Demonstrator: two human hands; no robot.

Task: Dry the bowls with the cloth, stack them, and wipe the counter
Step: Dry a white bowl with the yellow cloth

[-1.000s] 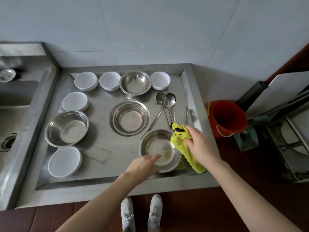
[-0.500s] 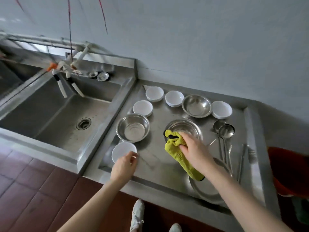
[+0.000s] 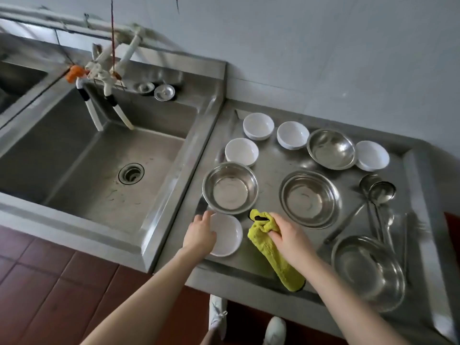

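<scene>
head view looks down on a recessed stainless steel counter (image 3: 271,168) beside a deep steel sink (image 3: 82,155). the left hand (image 3: 200,235) lies on the near-left rim of a small white round bowl (image 3: 229,236), with its fingers curled over the edge and gripping it. the bowl sits on the counter at the front left corner, just in front of a round stainless steel bowl (image 3: 230,189). the right hand (image 3: 286,235) is closed round a bunched yellow-green fluffy cloth (image 3: 272,255), just right of the white bowl, and the cloth's loose end trails toward the counter's front lip.

the step in hand looks like drying, at the point of taking up a bowl. nothing is stacked yet: four other small white bowls (image 3: 241,151) and three more steel bowls (image 3: 310,197) stand singly across the counter. long steel ladles (image 3: 382,191) lie well apart on the right.

the next move calls for lifting the white bowl clear and bringing the cloth into it. the bowl then needs turning against the cloth, inside and out, before it goes down where a white stack can begin. the grip is on one side of the rim only, so the bowl may tip if it is wet. a hold nearer the base would be steadier.
</scene>
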